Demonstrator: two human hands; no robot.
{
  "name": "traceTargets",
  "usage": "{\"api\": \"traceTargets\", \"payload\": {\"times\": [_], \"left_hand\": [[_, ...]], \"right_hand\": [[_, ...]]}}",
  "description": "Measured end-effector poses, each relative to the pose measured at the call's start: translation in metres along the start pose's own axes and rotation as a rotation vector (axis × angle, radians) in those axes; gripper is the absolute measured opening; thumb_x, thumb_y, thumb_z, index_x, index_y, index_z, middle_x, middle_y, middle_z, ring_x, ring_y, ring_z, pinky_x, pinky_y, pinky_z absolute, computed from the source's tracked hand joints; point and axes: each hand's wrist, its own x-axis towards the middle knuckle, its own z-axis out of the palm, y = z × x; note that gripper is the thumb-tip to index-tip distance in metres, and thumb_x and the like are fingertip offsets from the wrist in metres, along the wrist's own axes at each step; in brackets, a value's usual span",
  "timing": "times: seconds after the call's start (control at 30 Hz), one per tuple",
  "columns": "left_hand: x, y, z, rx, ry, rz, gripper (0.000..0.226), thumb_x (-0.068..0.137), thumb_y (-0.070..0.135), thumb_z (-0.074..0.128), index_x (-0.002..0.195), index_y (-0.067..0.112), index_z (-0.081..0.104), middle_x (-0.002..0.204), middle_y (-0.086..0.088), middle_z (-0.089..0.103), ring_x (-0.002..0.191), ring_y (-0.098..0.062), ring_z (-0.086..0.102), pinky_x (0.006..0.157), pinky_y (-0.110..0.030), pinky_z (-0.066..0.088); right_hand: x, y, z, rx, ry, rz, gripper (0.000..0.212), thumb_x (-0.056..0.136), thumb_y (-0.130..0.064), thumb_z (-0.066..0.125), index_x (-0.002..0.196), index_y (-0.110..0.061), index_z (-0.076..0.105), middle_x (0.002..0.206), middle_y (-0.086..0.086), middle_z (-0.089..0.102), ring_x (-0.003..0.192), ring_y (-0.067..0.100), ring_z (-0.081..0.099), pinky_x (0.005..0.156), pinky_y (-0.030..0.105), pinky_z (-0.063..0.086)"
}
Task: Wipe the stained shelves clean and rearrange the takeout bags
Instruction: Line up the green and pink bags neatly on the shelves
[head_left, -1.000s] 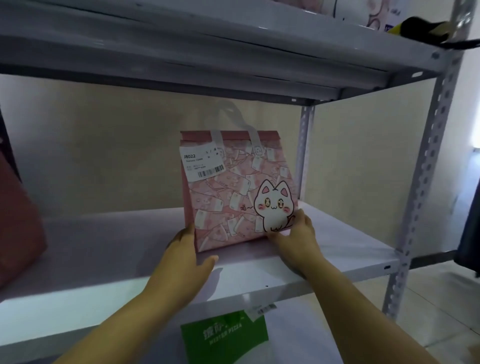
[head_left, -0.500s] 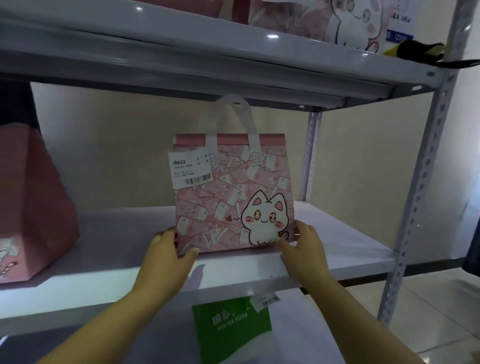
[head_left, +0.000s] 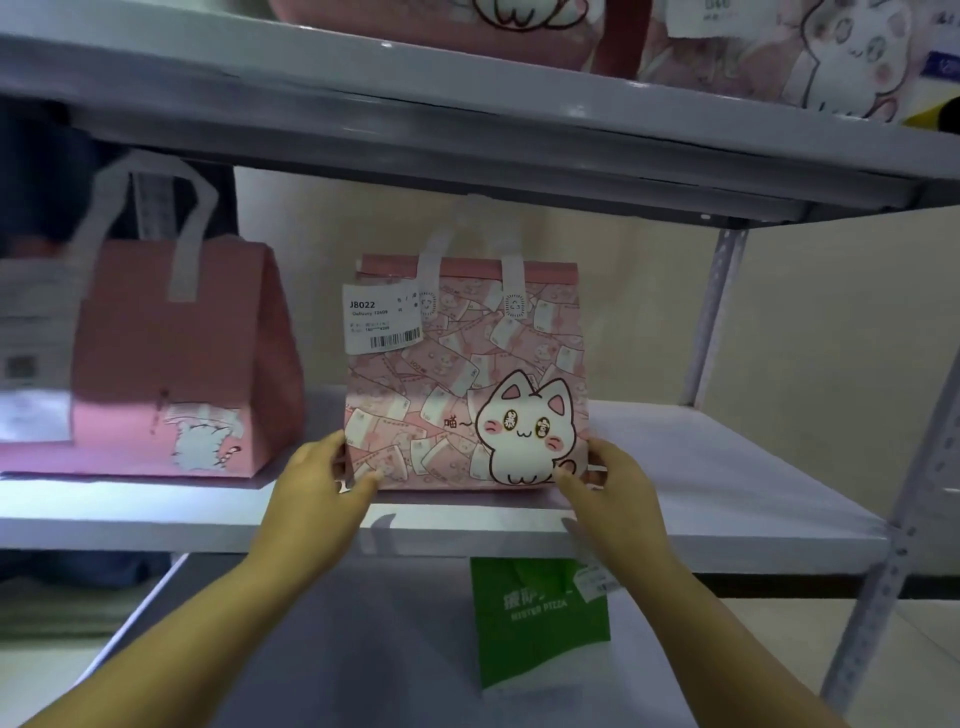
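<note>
So my left hand (head_left: 311, 480) is wrapped round the bottom left corner of the pink cat bag (head_left: 462, 374), thumb on the front and fingers tucked round the side. My right hand (head_left: 615, 486) does the same at the bottom right corner, thumb just under the cartoon cat. Both are gripping it.

The bag stands upright near the front edge of the middle shelf (head_left: 737, 483), handles up, with a white label (head_left: 382, 319) on its upper left that reads J8022. A second pink bag (head_left: 182, 364) sits to its left on the same shelf, close but not touching.

Below, a green bag (head_left: 540, 621) stands on the lower shelf (head_left: 395, 649), under my right wrist. On the top shelf (head_left: 467, 93) there are more pink bags (head_left: 857, 57), only partly in view.
</note>
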Motion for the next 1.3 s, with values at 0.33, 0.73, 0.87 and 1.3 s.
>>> {"api": "traceTargets", "payload": {"times": [0.33,0.73,0.87,1.3], "left_hand": [[-0.001,-0.016,-0.033,0.087,0.004,-0.067,0.021,0.084,0.030,0.061,0.101,0.019,0.059,0.099,0.001,0.063,0.093,-0.019,0.059,0.083,-0.040,0.050],[-0.023,-0.006,-0.042,0.075,0.080,-0.033,0.044,0.085,0.029,0.063,0.126,0.017,0.052,0.122,-0.002,0.052,0.102,-0.012,0.052,0.089,-0.032,0.044],[-0.051,0.009,-0.036,0.006,0.082,0.018,0.027,0.085,0.028,0.064,0.110,0.024,0.057,0.113,0.005,0.055,0.095,-0.006,0.053,0.076,-0.024,0.043],[-0.158,0.024,0.055,-0.172,-0.184,-0.110,0.012,0.083,0.028,0.066,0.094,0.028,0.062,0.093,0.018,0.062,0.086,0.009,0.056,0.065,-0.013,0.041]], "right_hand": [[-0.008,-0.021,0.027,0.054,-0.105,-0.032,0.028,0.086,-0.026,0.064,0.100,-0.046,0.049,0.086,-0.034,0.052,0.084,-0.010,0.049,0.059,0.007,0.032],[-0.026,-0.026,0.003,-0.016,-0.035,-0.088,0.036,0.086,-0.035,0.063,0.120,-0.025,0.054,0.107,-0.016,0.054,0.099,0.005,0.052,0.081,0.024,0.040],[-0.050,-0.020,-0.017,0.023,-0.045,-0.145,0.019,0.087,-0.037,0.060,0.105,-0.030,0.058,0.096,-0.021,0.058,0.089,-0.003,0.055,0.070,0.014,0.042],[-0.128,0.068,-0.072,0.032,-0.188,0.030,0.005,0.087,-0.027,0.063,0.091,-0.027,0.066,0.085,-0.016,0.065,0.080,-0.006,0.059,0.064,0.006,0.046]]}}
